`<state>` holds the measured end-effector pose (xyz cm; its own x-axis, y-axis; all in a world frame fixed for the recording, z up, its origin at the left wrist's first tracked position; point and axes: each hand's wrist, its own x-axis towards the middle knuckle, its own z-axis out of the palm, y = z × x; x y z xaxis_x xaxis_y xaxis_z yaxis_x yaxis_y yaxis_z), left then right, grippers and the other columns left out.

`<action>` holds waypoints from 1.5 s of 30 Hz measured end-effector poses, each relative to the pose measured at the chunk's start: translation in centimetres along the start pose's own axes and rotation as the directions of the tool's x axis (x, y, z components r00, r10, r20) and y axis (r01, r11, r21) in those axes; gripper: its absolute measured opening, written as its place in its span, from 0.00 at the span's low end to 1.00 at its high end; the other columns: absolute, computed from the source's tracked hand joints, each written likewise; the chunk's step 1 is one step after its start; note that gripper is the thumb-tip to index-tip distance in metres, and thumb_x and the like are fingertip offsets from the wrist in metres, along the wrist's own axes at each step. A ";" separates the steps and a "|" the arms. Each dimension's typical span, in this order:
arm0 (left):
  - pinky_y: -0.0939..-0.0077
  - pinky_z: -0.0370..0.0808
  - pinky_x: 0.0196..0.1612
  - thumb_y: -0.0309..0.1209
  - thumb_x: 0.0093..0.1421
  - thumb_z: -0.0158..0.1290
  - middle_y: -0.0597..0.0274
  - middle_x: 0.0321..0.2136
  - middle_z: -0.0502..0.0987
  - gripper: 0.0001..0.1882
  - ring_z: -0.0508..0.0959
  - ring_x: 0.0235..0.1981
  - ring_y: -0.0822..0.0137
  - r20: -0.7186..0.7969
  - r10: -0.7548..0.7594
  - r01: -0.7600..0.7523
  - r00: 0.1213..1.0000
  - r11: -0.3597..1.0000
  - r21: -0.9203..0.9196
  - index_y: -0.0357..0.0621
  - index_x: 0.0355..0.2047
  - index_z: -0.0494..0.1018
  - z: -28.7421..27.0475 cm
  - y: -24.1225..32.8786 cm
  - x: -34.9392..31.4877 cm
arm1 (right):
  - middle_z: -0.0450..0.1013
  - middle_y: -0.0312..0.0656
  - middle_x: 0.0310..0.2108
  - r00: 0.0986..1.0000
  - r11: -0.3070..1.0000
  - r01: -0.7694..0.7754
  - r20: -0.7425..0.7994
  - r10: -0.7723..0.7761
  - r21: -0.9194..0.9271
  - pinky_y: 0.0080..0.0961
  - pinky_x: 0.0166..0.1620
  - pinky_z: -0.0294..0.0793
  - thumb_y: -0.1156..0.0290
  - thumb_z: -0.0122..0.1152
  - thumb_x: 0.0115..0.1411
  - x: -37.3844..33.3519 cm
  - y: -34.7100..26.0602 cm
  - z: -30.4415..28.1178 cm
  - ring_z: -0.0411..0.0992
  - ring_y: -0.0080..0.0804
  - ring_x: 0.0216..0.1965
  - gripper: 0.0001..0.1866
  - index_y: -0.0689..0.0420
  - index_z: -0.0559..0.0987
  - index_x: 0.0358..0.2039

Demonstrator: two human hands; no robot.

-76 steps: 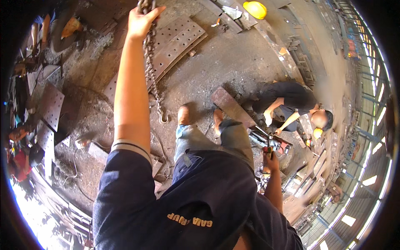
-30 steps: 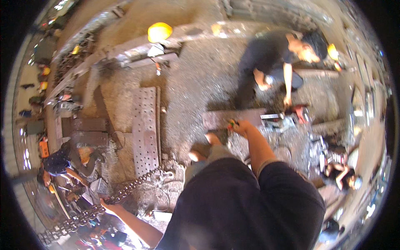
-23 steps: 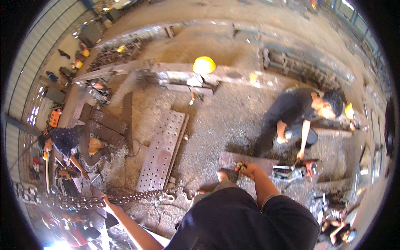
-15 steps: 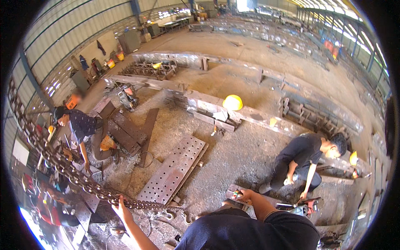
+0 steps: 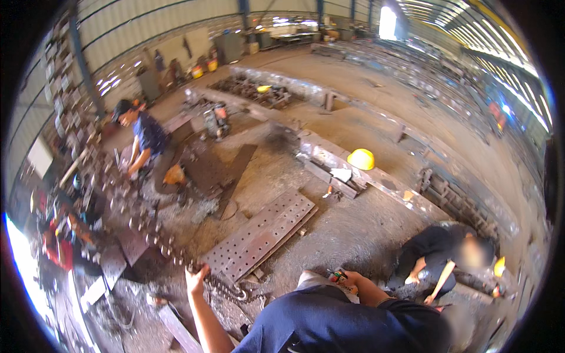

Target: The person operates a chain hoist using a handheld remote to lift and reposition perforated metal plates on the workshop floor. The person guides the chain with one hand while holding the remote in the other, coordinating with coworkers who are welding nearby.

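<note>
A heavy steel chain (image 5: pixel 154 235) slants down from the upper left, blurred by motion. My left hand (image 5: pixel 196 279) is closed around its lower part, arm stretched forward. Just past that hand, chain ends with metal hooks (image 5: pixel 241 294) hang close to the floor. Held near my body, my right hand (image 5: pixel 351 279) grips a small dark handheld device (image 5: pixel 337 275) with coloured spots that look like buttons. Beyond both hands lies a steel plate (image 5: pixel 259 235) with rows of round holes, stacked on another piece.
A co-worker (image 5: pixel 150 141) crouches at the left beside steel plates; another co-worker (image 5: pixel 435 259) bends low at the right. A yellow hard hat (image 5: pixel 361 159) rests on a long steel beam (image 5: pixel 388 185) across the floor. A loose steel strip (image 5: pixel 178 329) lies at lower left.
The whole view has shifted, with the scene now farther right and lower. The chain sways and blurs, and my left hand still grips it. The left co-worker has raised an arm from the floor.
</note>
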<state>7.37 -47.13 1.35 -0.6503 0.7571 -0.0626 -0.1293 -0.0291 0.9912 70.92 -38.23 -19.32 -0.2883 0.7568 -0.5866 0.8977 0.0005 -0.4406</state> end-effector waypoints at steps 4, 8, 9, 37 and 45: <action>0.74 0.70 0.31 0.28 0.52 0.68 0.70 0.24 0.76 0.11 0.73 0.25 0.74 -0.014 0.090 -0.088 0.996 0.991 0.103 0.45 0.31 0.75 -0.1 -1.1 0.9 | 0.77 0.53 0.52 0.988 0.984 -0.090 0.112 0.108 -0.152 0.39 0.56 0.73 0.37 0.72 0.48 2.1 0.3 0.1 0.75 0.50 0.55 0.44 0.56 0.76 0.57; 0.74 0.71 0.32 0.33 0.54 0.69 0.70 0.25 0.78 0.11 0.74 0.26 0.75 0.018 0.046 -0.049 0.999 0.972 0.228 0.42 0.30 0.78 1.1 0.2 0.4 | 0.76 0.57 0.53 0.980 0.987 -0.079 0.171 0.103 -0.143 0.42 0.58 0.73 0.34 0.70 0.48 6.2 -0.8 -0.1 0.75 0.52 0.56 0.47 0.57 0.74 0.60; 0.74 0.71 0.33 0.32 0.55 0.69 0.70 0.25 0.78 0.10 0.74 0.26 0.75 0.031 0.038 -0.044 0.999 0.976 0.212 0.42 0.30 0.79 1.7 0.6 0.2 | 0.76 0.57 0.53 0.984 0.988 -0.054 0.158 0.077 -0.146 0.42 0.58 0.73 0.34 0.69 0.48 7.6 -1.3 0.2 0.74 0.53 0.56 0.47 0.57 0.74 0.59; 0.65 0.75 0.30 0.41 0.51 0.70 0.54 0.23 0.82 0.19 0.80 0.23 0.63 0.079 0.171 -0.185 0.982 0.953 0.239 0.38 0.32 0.81 28.1 1.8 -0.1 | 0.78 0.51 0.49 0.679 0.520 0.719 0.629 -0.379 -0.462 0.38 0.53 0.74 0.44 0.71 0.54 44.4 -28.5 -26.7 0.77 0.45 0.52 0.38 0.57 0.73 0.57; 0.56 0.74 0.32 0.39 0.46 0.66 0.49 0.24 0.80 0.17 0.81 0.28 0.46 -0.363 0.353 -0.194 0.862 0.893 0.407 0.40 0.32 0.81 34.0 2.1 -6.4 | 0.78 0.50 0.51 0.502 0.123 0.858 0.759 -0.414 -0.499 0.38 0.57 0.72 0.47 0.71 0.55 44.9 -37.0 -21.8 0.75 0.42 0.54 0.37 0.55 0.73 0.59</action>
<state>36.67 -29.84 7.77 -0.8782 0.4054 0.2537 0.3155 0.0925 0.9444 32.05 9.97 -14.56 -0.7696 -0.1167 -0.6278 0.0299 0.9755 -0.2180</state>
